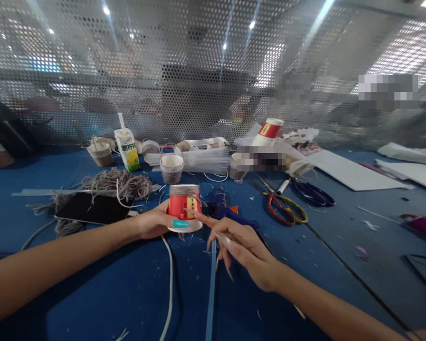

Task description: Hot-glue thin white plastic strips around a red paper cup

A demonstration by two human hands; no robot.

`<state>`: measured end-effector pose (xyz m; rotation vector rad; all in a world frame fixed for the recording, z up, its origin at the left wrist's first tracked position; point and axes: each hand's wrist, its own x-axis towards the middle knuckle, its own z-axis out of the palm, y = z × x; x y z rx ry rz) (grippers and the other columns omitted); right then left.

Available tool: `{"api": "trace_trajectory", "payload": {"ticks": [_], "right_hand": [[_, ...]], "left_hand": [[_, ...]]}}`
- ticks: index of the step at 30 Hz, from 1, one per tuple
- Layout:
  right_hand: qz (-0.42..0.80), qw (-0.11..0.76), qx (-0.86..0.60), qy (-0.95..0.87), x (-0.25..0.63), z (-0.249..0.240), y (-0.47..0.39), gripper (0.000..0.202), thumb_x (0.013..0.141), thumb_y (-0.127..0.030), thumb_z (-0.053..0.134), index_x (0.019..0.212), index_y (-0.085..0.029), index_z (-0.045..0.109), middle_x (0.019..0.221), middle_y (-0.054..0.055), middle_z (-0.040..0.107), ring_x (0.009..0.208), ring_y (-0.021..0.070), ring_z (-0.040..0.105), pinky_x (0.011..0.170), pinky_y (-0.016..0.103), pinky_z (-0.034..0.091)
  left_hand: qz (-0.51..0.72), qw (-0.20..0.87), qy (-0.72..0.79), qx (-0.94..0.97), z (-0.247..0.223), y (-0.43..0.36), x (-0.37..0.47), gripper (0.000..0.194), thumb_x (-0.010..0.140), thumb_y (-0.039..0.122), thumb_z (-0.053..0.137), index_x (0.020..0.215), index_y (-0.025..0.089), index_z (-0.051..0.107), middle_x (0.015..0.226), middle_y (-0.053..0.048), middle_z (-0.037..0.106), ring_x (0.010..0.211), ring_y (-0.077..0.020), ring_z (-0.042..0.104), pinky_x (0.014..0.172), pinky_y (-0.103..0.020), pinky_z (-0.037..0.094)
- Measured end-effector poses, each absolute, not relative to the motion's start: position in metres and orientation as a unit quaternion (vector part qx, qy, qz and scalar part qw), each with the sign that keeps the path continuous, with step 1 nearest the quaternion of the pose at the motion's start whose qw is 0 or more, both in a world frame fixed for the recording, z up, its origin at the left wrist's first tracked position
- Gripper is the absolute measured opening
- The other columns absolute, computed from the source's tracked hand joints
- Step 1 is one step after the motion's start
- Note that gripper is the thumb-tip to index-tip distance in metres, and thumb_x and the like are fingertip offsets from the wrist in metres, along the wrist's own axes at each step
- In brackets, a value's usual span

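I've L hand (156, 221) closed round red-and-white paper cup (179, 204), grey cord (183, 190) round its top; R hand (250, 253) half open, apparently empty, index by cup. Risks: L squeeze dents thin wall; R nails, so close, snag cord.

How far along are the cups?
Partway, I'd say. Looks done: a gray-sided cup with a handle. In hand: the left hand holds a red-and-white cup, gray cord around its upper end only. Likely left: its bare red and white sides, maybe also the unwrapped cup at the back, label still exposed.
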<state>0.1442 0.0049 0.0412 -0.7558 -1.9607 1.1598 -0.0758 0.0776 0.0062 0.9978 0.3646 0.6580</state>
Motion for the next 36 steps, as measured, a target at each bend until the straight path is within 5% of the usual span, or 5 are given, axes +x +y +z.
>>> {"api": "trace_trajectory", "payload": {"ticks": [3,9,22,29,36], "right_hand": [[0.404,0.358,-0.287,-0.791,0.144,0.045,0.005,0.017,0.093,-0.030,0.045,0.088,-0.022,0.059,0.056,-0.004,0.058,0.044,0.0090,0.056,0.050,0.023,0.050],[0.344,0.392,-0.273,-0.809,0.148,0.046,0.005,0.022,0.094,-0.029,0.040,0.088,-0.020,0.059,0.098,0.006,0.070,0.041,0.0036,0.050,0.045,0.021,0.045],[0.340,0.334,-0.277,-0.834,0.143,0.051,0.002,0.014,0.092,-0.027,0.041,0.090,-0.022,0.055,0.081,0.002,0.067,0.041,0.0062,0.050,0.045,0.022,0.044],[0.113,0.493,-0.408,-0.760,0.153,0.050,0.011,0.009,0.088,-0.023,0.046,0.084,-0.024,0.038,0.080,-0.001,0.043,0.051,0.0077,0.046,0.047,0.024,0.044],[0.037,0.149,-0.578,-0.801,0.177,0.060,0.037,0.035,0.072,-0.041,0.058,0.094,-0.018,0.044,0.096,0.010,0.048,0.089,0.0260,0.054,0.073,0.041,0.050]], "left_hand": [[0.322,0.805,0.181,0.464,0.005,0.077,-0.074,0.051,0.052,0.022,0.084,0.098,0.012,0.067,0.087,-0.007,0.072,0.079,-0.0166,0.065,0.076,-0.028,0.047],[0.312,0.806,0.159,0.477,0.006,0.078,-0.073,0.054,0.053,0.019,0.083,0.104,0.012,0.066,0.090,-0.009,0.072,0.082,-0.0190,0.067,0.082,-0.032,0.047],[0.300,0.808,0.150,0.484,0.008,0.076,-0.074,0.054,0.055,0.017,0.083,0.106,0.015,0.065,0.095,-0.007,0.073,0.088,-0.0192,0.067,0.088,-0.034,0.045],[0.312,0.808,0.159,0.473,0.001,0.080,-0.076,0.057,0.056,0.016,0.080,0.110,0.015,0.063,0.098,-0.009,0.072,0.091,-0.0217,0.066,0.087,-0.036,0.045],[0.303,0.837,0.115,0.441,0.002,0.082,-0.081,0.059,0.061,0.022,0.074,0.118,0.015,0.059,0.106,-0.010,0.071,0.100,-0.0251,0.064,0.093,-0.038,0.042]]}}
